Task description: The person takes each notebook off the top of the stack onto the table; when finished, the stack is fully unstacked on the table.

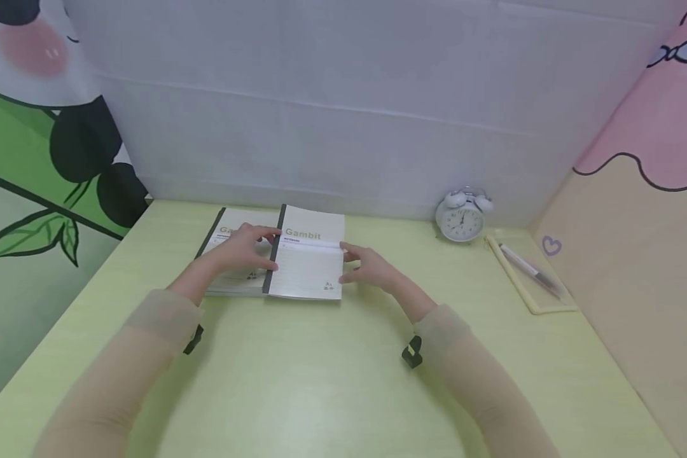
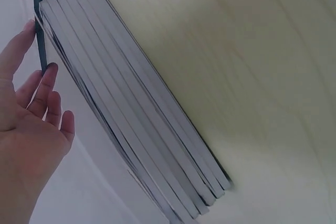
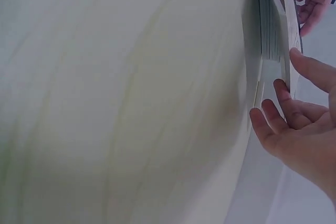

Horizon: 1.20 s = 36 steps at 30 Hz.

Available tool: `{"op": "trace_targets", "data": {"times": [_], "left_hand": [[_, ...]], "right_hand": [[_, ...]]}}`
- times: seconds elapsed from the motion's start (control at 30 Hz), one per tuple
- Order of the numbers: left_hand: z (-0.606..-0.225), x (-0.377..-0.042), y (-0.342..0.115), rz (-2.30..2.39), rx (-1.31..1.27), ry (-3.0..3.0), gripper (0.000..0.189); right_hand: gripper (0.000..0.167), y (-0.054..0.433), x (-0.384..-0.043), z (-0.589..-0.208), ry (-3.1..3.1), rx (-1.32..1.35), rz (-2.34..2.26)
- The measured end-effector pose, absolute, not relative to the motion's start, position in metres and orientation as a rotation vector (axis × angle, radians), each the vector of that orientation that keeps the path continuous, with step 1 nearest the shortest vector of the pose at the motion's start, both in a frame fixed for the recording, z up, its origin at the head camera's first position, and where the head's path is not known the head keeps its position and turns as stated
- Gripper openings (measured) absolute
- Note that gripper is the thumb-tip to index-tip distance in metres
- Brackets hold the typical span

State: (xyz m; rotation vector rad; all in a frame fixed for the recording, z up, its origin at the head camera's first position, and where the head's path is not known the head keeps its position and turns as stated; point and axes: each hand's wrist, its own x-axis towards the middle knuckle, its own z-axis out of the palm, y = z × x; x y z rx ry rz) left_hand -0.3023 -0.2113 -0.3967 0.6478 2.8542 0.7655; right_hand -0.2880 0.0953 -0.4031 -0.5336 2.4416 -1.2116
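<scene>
Two hands on one Gambit notebook (image 1: 312, 277), so I'd call this mid-step. My left hand (image 1: 235, 250) pinches its dark spine edge, thumb and fingers bent; my right hand (image 1: 372, 267) pinches the opposite edge the same way. Notebook is cover up, bowed a bit in the right wrist view, its spine side reaching over the right part of a stack of notebooks (image 1: 252, 218) on the bench (image 1: 320, 375). Whether it touches the top cover, can't tell. Done, as far as it shows: several notebooks lie piled flat, spines to the left, ends slightly uneven in the left wrist view; exact count unclear. Not done: the held one is neither lined up with the pile nor let go of. Coming off or going on? A single moment doesn't settle that, so my progress call is only "partway". White alarm clock (image 1: 461, 219) stands at the back right, and the pale-yellow-edged pouch (image 1: 520, 300) with a pen (image 1: 529, 270) lies near the right side; both well apart from my hands, neither in use.
</scene>
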Motion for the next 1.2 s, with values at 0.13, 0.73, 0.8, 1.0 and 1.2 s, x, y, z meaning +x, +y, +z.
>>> {"op": "trace_targets", "data": {"times": [0.13, 0.73, 0.8, 1.0, 1.2], "left_hand": [[-0.403, -0.304, -0.206, 0.721, 0.674, 2.871, 0.076], [-0.414, -0.308, -0.182, 0.45, 0.631, 2.876, 0.073], [-0.414, -0.308, -0.181, 0.408, 0.632, 2.877, 0.071], [-0.41, -0.305, -0.176, 0.294, 0.665, 2.897, 0.068], [-0.407, -0.302, -0.174, 0.233, 0.677, 2.911, 0.068]], "right_hand": [[0.084, 0.1, -0.29, -0.408, 2.481, -0.546, -1.112], [0.083, 0.107, -0.3, -0.42, 2.62, -0.587, -0.822], [0.083, 0.106, -0.299, -0.42, 2.63, -0.596, -0.804], [0.082, 0.105, -0.301, -0.423, 2.657, -0.607, -0.758], [0.08, 0.105, -0.303, -0.425, 2.665, -0.614, -0.741]]}}
